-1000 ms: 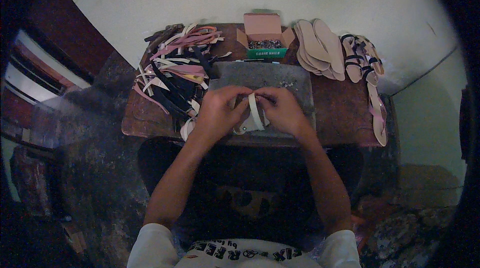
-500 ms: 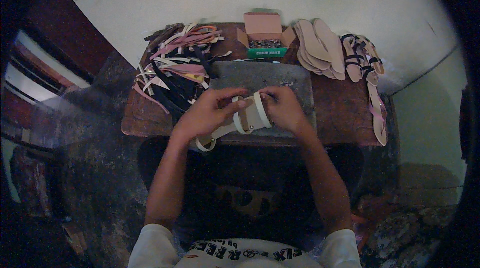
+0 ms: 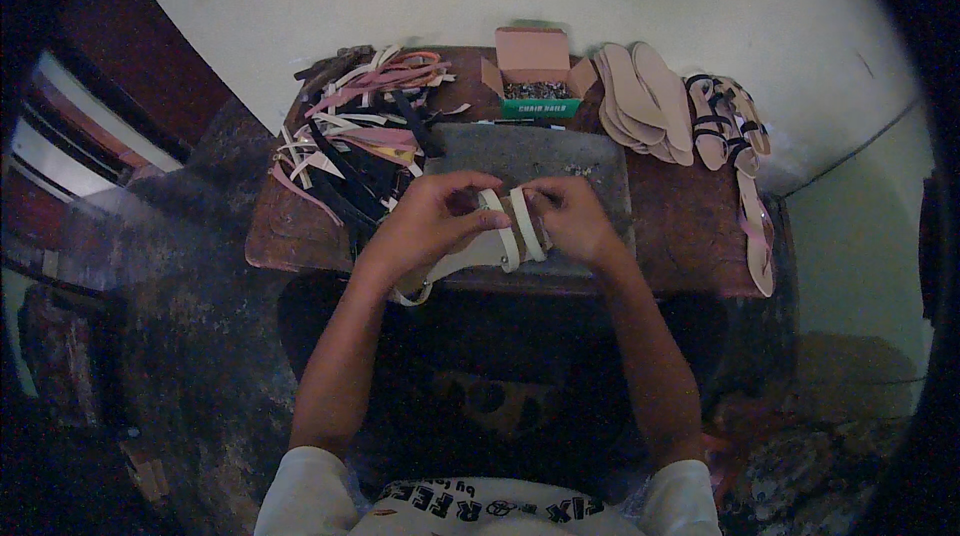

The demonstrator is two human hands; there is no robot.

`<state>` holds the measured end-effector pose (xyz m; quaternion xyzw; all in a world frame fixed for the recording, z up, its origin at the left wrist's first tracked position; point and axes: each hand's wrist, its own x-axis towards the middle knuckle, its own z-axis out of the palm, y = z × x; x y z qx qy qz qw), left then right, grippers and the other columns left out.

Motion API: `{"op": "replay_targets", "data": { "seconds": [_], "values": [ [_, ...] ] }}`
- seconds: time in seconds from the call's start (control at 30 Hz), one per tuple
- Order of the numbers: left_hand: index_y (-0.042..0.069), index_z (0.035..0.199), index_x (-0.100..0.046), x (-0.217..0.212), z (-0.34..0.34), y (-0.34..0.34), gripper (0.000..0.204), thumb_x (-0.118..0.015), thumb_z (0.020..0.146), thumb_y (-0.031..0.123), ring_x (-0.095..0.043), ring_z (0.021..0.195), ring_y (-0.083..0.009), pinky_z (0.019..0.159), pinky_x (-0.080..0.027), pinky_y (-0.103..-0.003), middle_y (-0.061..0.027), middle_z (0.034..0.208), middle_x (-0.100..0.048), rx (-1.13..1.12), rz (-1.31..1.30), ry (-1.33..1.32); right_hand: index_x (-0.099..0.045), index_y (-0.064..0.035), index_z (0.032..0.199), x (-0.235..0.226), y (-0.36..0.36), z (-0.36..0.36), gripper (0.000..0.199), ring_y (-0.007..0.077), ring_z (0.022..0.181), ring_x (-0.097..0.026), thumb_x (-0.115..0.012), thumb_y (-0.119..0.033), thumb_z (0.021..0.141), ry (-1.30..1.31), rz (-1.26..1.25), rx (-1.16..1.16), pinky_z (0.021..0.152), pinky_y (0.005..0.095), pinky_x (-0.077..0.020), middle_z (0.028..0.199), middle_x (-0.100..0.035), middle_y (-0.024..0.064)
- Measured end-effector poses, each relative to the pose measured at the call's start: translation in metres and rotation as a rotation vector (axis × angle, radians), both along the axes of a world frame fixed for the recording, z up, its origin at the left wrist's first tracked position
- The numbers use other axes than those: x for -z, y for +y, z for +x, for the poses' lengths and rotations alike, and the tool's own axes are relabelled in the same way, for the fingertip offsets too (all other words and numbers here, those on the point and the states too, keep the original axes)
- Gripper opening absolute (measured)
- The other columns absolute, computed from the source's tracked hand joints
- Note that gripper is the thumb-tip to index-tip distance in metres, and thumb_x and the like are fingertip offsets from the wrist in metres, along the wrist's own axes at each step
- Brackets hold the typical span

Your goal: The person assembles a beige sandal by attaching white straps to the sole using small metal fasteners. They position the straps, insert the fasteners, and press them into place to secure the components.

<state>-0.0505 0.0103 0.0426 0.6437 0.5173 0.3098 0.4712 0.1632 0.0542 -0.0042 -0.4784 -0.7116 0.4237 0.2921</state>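
Between my hands is a beige sandal [image 3: 470, 256] with white straps, held over the near edge of the table. Two bands cross its front part, and a loop hangs at the lower left end. My left hand [image 3: 425, 226] pinches the left white band [image 3: 503, 231] between thumb and fingers. Around the right white band [image 3: 526, 226] and the sandal's front end, the fingers of my right hand [image 3: 580, 221] are closed. Those fingers partly hide the front of the sole.
A dark grey slab [image 3: 520, 151] lies on the brown wooden table [image 3: 680, 236]. Loose straps [image 3: 350, 136] heap at the left. Behind stands an open box of small nails [image 3: 540, 106]. At right are stacked beige soles [image 3: 640, 101] and several strapped sandals [image 3: 710, 126].
The left band has shifted right along the sandal, closer to the right band, with my left hand moving along. My right hand stays nearly in place.
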Motion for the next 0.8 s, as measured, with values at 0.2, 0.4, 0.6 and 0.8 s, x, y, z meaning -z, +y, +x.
{"op": "replay_targets", "data": {
  "seconds": [0.2,0.4,0.6,0.8],
  "values": [
    [0.008,0.127,-0.063,0.010,-0.001,-0.003,0.048,-0.077,0.081,0.012,-0.061,0.109,-0.0171,0.096,-0.049,-0.034,-0.0089,0.117,-0.067,0.049,0.082,-0.159,-0.070,0.0017,0.104,-0.016,0.001,0.006,0.023,0.0267,0.087,-0.069,-0.058,-0.015,0.094,-0.008,0.049,0.064,0.082,0.0387,-0.0514,0.094,-0.072,0.0192],
    [0.004,0.122,-0.064,0.000,-0.002,0.002,0.044,-0.073,0.079,0.004,-0.063,0.111,-0.0224,0.099,-0.048,-0.036,-0.0110,0.117,-0.068,0.093,0.163,0.059,-0.071,-0.0006,0.103,-0.015,0.001,0.007,0.020,0.0284,0.088,-0.069,-0.059,-0.012,0.092,-0.005,0.073,0.001,0.084,0.0388,-0.0509,0.096,-0.071,0.0187],
    [0.002,0.111,-0.068,0.011,0.002,0.004,0.035,-0.071,0.077,0.002,-0.067,0.101,-0.0220,0.091,-0.051,-0.035,-0.0117,0.107,-0.070,0.059,0.296,0.112,-0.072,-0.0008,0.102,-0.020,-0.007,-0.002,0.018,0.0274,0.092,-0.067,-0.060,-0.011,0.092,-0.042,0.091,-0.048,0.086,0.0384,-0.0506,0.099,-0.071,0.0180],
    [0.001,0.104,-0.071,0.017,0.014,0.003,0.024,-0.072,0.080,0.005,-0.069,0.091,-0.0200,0.083,-0.052,-0.033,-0.0111,0.098,-0.072,-0.020,0.356,0.113,-0.072,-0.0010,0.101,-0.026,-0.011,0.000,0.019,0.0301,0.092,-0.069,-0.061,-0.012,0.091,-0.021,0.118,-0.058,0.087,0.0390,-0.0507,0.097,-0.071,0.0187]
  ]
}}
